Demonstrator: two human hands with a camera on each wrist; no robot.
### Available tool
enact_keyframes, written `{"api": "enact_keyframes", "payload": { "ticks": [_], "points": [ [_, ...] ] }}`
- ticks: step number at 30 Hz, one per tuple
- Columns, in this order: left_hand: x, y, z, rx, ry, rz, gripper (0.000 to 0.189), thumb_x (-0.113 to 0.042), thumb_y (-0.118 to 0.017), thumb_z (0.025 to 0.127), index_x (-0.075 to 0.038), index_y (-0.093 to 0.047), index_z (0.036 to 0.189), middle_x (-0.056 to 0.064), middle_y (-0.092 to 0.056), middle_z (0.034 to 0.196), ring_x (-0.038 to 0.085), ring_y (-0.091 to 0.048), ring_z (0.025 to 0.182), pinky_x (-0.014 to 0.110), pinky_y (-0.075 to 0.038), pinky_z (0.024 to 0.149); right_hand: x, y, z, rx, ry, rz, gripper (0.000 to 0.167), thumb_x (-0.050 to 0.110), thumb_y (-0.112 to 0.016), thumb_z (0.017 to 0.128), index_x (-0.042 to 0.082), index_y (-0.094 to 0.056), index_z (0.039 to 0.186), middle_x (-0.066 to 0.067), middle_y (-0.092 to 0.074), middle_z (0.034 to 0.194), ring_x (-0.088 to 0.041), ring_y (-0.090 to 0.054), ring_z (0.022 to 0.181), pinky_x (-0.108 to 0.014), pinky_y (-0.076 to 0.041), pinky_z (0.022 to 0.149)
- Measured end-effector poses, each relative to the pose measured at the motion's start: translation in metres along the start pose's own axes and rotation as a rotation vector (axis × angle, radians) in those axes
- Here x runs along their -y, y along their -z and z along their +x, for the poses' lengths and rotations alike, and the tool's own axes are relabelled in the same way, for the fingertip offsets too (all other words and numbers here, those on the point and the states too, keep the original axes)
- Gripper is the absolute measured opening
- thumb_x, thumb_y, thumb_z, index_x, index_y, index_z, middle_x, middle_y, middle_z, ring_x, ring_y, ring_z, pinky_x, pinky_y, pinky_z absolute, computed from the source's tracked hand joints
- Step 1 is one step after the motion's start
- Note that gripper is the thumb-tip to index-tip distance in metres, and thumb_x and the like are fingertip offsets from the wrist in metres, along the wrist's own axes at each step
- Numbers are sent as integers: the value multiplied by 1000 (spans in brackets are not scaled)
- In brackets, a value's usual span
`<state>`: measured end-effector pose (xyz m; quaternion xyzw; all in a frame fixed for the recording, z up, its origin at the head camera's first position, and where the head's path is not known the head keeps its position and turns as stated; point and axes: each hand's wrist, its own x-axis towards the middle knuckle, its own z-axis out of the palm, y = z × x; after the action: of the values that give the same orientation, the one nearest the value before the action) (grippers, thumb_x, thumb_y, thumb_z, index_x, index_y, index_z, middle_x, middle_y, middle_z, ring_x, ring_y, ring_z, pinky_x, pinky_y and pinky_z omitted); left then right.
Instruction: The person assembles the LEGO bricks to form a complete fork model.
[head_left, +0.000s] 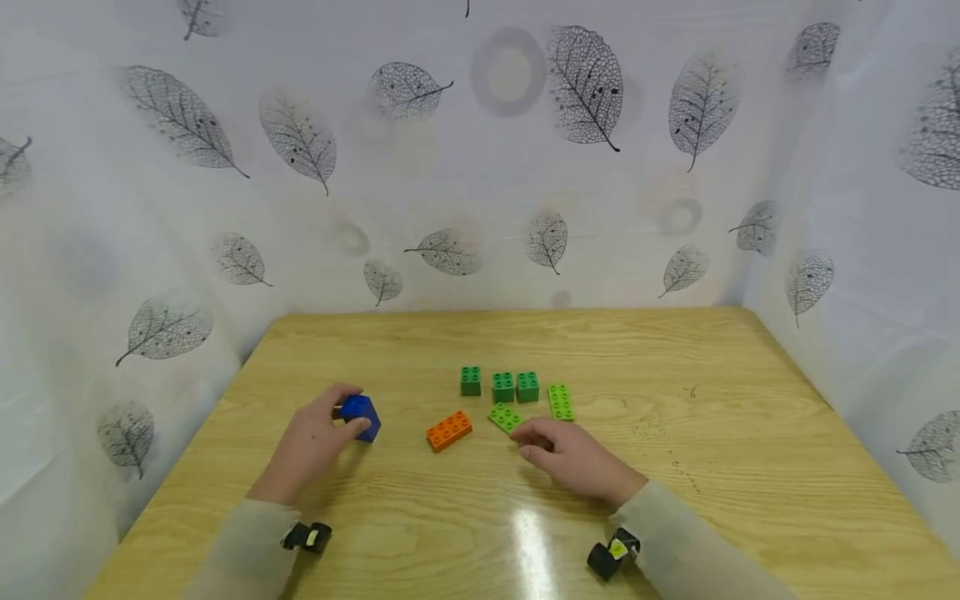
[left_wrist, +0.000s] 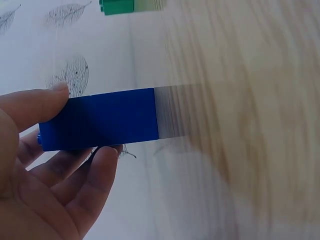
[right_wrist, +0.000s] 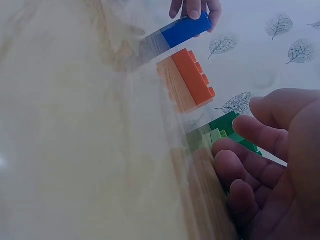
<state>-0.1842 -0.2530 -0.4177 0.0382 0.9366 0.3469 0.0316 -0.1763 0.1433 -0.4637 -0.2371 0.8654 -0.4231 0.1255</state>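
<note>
My left hand (head_left: 318, 433) grips a tall blue building brick (head_left: 360, 417) at the left of the table, thumb on one side and fingers on the other. In the left wrist view the smooth side of the blue brick (left_wrist: 105, 120) shows, with its studded end toward the palm. My right hand (head_left: 573, 458) is beside a flat light green brick (head_left: 504, 417), fingertips right at its near end. The fingers of the right hand (right_wrist: 280, 160) are loosely bent, with a gap between thumb and index finger in the right wrist view.
An orange brick (head_left: 449, 431) lies between the hands. Farther back stand three dark green bricks, the leftmost green brick (head_left: 471, 381) slightly apart. Another flat light green brick (head_left: 560, 402) lies to their right. A leaf-patterned curtain (head_left: 465, 167) surrounds the wooden table (head_left: 405, 533).
</note>
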Motion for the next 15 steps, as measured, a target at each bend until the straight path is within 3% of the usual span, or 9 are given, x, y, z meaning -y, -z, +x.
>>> {"api": "enact_keyframes", "payload": {
  "ticks": [15],
  "points": [
    [13, 12, 6, -21, 46, 48, 60, -32, -63, 102, -9, -40, 152, 31, -48, 144, 47, -51, 127, 61, -48, 94, -2, 0, 2, 6, 1, -6, 28, 32, -57, 105, 21, -65, 129, 11, -65, 123, -10, -60, 113, -41, -49, 96]
  ]
}}
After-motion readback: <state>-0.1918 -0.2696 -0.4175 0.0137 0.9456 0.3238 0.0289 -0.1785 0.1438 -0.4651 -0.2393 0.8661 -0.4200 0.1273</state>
